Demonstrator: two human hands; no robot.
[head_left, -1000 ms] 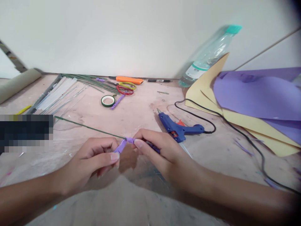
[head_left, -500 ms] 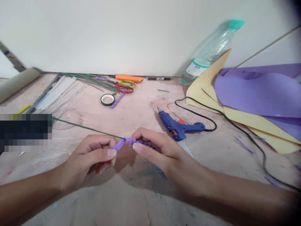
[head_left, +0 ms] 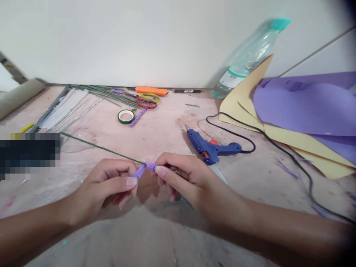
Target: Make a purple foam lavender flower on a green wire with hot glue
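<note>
My left hand (head_left: pixel 112 181) pinches a purple paper strip (head_left: pixel 139 172) between thumb and forefinger. The strip's other end meets the purple-wrapped tip (head_left: pixel 151 166) of a thin green stem (head_left: pixel 102 148). My right hand (head_left: pixel 185 174) grips that purple-wrapped tip between thumb and fingers, close to where the strip joins it. The stem runs up and left from there to a blurred-out patch. Both hands hover over the table at the centre. Part of the wrapped end is hidden behind my right fingers.
Beyond my right hand lies a blue glue gun (head_left: pixel 213 146) with a black cord (head_left: pixel 299 167). Scissors (head_left: pixel 147 101), green tape (head_left: pixel 126 116), an orange cutter (head_left: pixel 151 91) and a pen (head_left: pixel 187 91) lie at the back. A plastic bottle (head_left: pixel 244 65) leans by purple sheets (head_left: pixel 300 104).
My right hand has shifted slightly left along the wrapped tip, its lower fingers now showing beneath. The wrapped length seen right of its thumb is now hidden. My left hand keeps its pinch.
</note>
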